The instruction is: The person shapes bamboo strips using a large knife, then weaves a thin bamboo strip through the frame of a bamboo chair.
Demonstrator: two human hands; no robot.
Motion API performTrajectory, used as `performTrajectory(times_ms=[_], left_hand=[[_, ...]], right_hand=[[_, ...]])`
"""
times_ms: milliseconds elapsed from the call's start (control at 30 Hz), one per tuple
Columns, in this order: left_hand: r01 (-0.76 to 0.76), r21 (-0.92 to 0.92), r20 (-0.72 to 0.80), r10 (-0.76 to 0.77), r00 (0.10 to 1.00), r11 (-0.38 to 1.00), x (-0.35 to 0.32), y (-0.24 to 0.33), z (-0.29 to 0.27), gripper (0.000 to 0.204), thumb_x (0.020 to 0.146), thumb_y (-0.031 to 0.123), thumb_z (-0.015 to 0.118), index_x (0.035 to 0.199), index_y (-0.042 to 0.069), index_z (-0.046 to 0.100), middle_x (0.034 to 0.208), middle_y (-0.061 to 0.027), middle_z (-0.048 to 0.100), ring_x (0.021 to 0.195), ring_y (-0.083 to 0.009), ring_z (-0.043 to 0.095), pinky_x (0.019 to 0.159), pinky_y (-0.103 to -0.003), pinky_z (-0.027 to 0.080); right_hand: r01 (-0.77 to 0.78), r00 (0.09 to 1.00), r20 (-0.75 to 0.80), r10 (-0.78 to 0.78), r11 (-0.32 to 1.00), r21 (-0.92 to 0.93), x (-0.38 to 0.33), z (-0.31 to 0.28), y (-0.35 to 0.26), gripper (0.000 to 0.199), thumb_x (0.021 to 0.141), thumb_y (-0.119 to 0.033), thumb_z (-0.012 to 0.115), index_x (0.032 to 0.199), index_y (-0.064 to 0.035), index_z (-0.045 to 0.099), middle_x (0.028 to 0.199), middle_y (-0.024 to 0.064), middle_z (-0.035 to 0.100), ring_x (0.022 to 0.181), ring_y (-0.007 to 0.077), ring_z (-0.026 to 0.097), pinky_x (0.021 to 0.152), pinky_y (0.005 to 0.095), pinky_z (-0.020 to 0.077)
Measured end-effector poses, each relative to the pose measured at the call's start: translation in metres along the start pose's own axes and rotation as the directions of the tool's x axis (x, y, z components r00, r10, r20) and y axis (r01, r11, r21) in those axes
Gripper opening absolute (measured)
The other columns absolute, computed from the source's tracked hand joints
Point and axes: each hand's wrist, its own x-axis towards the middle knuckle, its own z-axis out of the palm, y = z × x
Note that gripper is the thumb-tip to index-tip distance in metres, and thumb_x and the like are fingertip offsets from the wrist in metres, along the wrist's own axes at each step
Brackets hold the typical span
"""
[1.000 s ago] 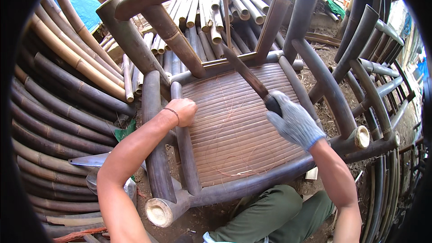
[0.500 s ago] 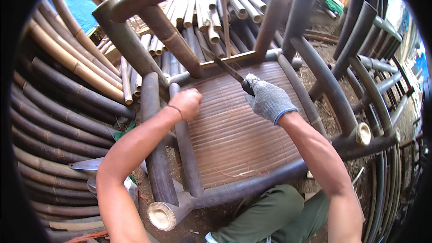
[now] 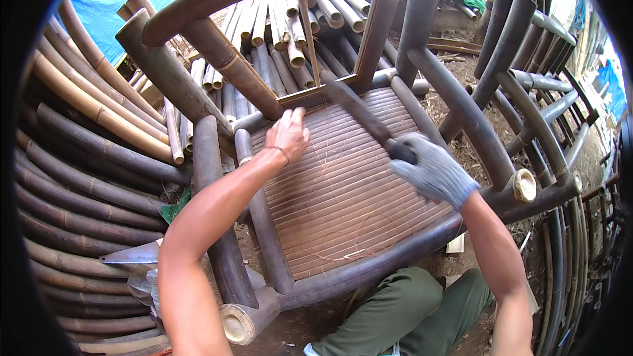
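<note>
- At far left, dark curved bamboo poles [image 3: 86, 191] lie stacked, with a saw blade [image 3: 132, 254] over them.
- A bare left hand [image 3: 289, 135], fingers bent, is at the far left corner of the slatted seat [image 3: 356, 204]; whether it pinches anything cannot be told.
- Filling the centre, a dark bamboo chair [image 3: 369, 279] carries that seat within its frame, thin strands [image 3: 357, 252] strewn toward the front edge.
- A long knife [image 3: 366, 117], blurred, angles above the seat toward its far edge. A glance off the rounded slats could send it into the unprotected left hand, or scar the surface.
- The gloved right hand [image 3: 436, 168] is wrapped around the knife's black handle over the seat's right half. A handle turning inside the knitted glove could skew the stroke.
- At far right stands another bamboo frame [image 3: 530, 122]; a wide swing could clip the chair's right armrest [image 3: 465, 122] first.
</note>
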Motion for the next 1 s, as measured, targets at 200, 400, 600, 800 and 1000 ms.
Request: performTrajectory(times_ms=[200, 400, 600, 800, 1000], left_hand=[[-0.515, 0.617, 0.024, 0.640, 0.768, 0.595, 0.081, 0.012, 0.007, 0.048, 0.090, 0.019, 0.061, 0.137, 0.029, 0.055, 0.122, -0.0044, 0.053, 0.111, -0.0232, 0.057, 0.083, -0.035, 0.057], [-0.666, 0.499, 0.086, 0.733, 0.675, 0.555, 0.095, 0.041, 0.009, 0.012, 0.090, 0.022, 0.063, 0.093, 0.012, 0.069, 0.109, -0.0063, 0.061, 0.108, -0.0250, 0.059, 0.083, -0.040, 0.054], [-0.834, -0.018, -0.172, 0.820, 0.546, 0.551, 0.028, 0.141, -0.004, 0.009, 0.094, 0.018, 0.064, 0.093, 0.010, 0.062, 0.080, -0.0058, 0.065, 0.076, -0.0212, 0.070, 0.066, -0.037, 0.060], [-0.472, 0.013, -0.480, 0.419, 0.770, 0.881, 0.075, 0.078, -0.059, 0.012, 0.096, 0.019, 0.062, 0.096, 0.008, 0.065, 0.079, -0.0115, 0.068, 0.072, -0.0284, 0.070, 0.065, -0.043, 0.057], [-0.061, -0.369, -0.315, -0.063, 0.947, 0.927, 0.147, -0.030, -0.049, 0.029, 0.098, 0.027, 0.054, 0.116, 0.006, 0.066, 0.104, -0.0246, 0.072, 0.099, -0.0431, 0.069, 0.089, -0.047, 0.053]], right_hand=[[-0.072, 0.969, -0.241, 0.057, 0.996, -0.055, -0.042, -0.002, 0.107, 0.054, 0.079, -0.039, 0.075, 0.118, -0.0041, 0.062, 0.095, 0.0203, 0.069, 0.086, 0.0378, 0.070, 0.082, 0.0470, 0.0561], [-0.103, 0.952, -0.306, 0.000, 0.942, -0.320, -0.032, 0.002, 0.118, 0.058, 0.080, -0.040, 0.074, 0.122, -0.0018, 0.061, 0.113, 0.0258, 0.065, 0.103, 0.0409, 0.065, 0.094, 0.0482, 0.0518], [0.424, 0.874, -0.413, -0.258, 0.820, 0.385, 0.028, 0.010, 0.068, 0.072, 0.089, -0.042, 0.074, 0.140, -0.0004, 0.045, 0.132, 0.0213, 0.057, 0.115, 0.0319, 0.061, 0.097, 0.0459, 0.0517], [0.230, 0.973, -0.122, -0.197, 0.745, 0.627, 0.038, -0.024, 0.017, 0.028, 0.097, -0.026, 0.067, 0.115, -0.0052, 0.063, 0.093, 0.0066, 0.067, 0.073, 0.0184, 0.069, 0.070, 0.0342, 0.0582], [0.364, 0.577, -0.614, -0.538, 0.843, -0.397, 0.133, -0.060, 0.030, 0.020, 0.085, -0.004, 0.068, 0.104, -0.0055, 0.071, 0.099, 0.0111, 0.070, 0.079, 0.0253, 0.068, 0.069, 0.0353, 0.0574]])
